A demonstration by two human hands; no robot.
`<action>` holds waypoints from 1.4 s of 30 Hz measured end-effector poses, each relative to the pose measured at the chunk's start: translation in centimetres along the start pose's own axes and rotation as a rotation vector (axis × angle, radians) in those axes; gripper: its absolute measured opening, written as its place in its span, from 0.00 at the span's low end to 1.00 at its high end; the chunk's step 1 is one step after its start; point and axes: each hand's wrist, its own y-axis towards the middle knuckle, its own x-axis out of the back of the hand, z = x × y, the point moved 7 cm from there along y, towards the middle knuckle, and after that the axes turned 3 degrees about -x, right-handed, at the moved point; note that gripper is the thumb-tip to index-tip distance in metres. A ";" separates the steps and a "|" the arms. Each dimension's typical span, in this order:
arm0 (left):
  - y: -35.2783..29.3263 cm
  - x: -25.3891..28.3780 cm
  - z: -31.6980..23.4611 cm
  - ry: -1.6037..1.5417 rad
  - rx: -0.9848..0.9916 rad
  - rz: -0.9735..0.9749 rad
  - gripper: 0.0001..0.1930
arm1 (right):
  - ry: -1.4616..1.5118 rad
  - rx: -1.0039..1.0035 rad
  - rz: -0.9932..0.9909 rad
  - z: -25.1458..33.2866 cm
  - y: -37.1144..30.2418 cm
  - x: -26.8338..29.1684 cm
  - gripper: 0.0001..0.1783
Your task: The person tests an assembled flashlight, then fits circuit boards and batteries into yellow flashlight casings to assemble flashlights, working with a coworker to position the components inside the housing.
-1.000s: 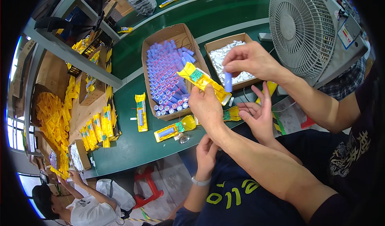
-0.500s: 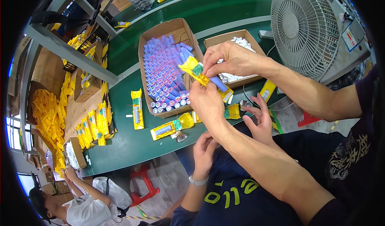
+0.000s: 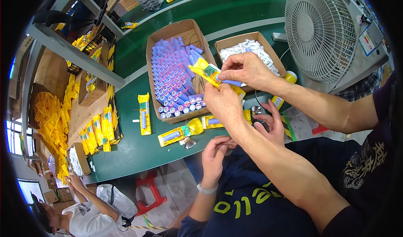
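Note:
My left hand [image 3: 214,157], with a pale band on its wrist, hovers open at the table's front edge, fingers loosely bent and nothing visible in it. Just beyond lie a yellow casing [image 3: 171,137] with a blue battery and green circuit board, and a shiny reflector cup [image 3: 190,143]. Partly behind a co-worker's forearm, my right hand [image 3: 273,125] is open, thumb and fingers apart, near another reflector [image 3: 256,109] and a yellow casing [image 3: 216,121]. Above my hands, the co-worker's hands [image 3: 235,85] hold a yellow casing [image 3: 203,69] with a green board and a blue battery.
A carton of blue batteries [image 3: 176,77] and a box of small white parts [image 3: 247,48] stand beyond the hands. At right is a large fan [image 3: 319,31]. A yellow casing [image 3: 144,115] lies at left on the green table [image 3: 126,148]. Another person [image 3: 92,211] works at lower left.
The co-worker's hands and the held casing have shifted slightly right, showing more of the white parts and the casing below. My left fingers reach slightly further right; my right hand has barely moved.

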 end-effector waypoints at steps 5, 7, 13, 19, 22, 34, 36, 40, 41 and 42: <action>0.1 -0.3 0.1 -0.015 -0.008 0.003 0.11 | 0.013 -0.002 -0.002 -0.6 -1.1 2.5 0.45; 0.0 -0.2 0.1 -0.009 -0.006 -0.004 0.11 | 0.018 -0.004 -0.001 -0.9 -1.7 2.7 0.45; 0.0 -0.4 0.0 -0.021 -0.005 0.012 0.11 | 0.031 -0.009 -0.003 -2.3 -4.1 7.1 0.44; -0.1 0.0 0.6 -0.038 -0.002 -0.002 0.11 | 0.085 -0.038 -0.030 -3.6 -6.0 8.1 0.44; -0.3 0.5 1.0 -0.088 0.024 -0.031 0.11 | 0.038 -0.048 -0.014 -3.3 -6.1 8.0 0.44; -0.2 0.3 1.0 -0.103 0.037 -0.018 0.11 | 0.076 -0.085 -0.022 -4.1 -6.3 8.2 0.43; -0.3 0.4 1.0 -0.099 0.038 -0.028 0.11 | 0.060 -0.086 -0.010 -3.9 -6.3 8.1 0.43; -0.5 0.6 1.4 -0.101 0.036 -0.058 0.11 | 0.053 -0.059 0.027 -3.7 -6.3 7.9 0.43; -0.5 0.6 1.3 -0.100 0.035 -0.057 0.11 | 0.069 -0.061 -0.004 -3.8 -6.3 7.9 0.40; -0.4 0.5 1.3 -0.105 0.043 -0.055 0.11 | 0.085 -0.063 -0.035 -3.9 -6.4 8.1 0.36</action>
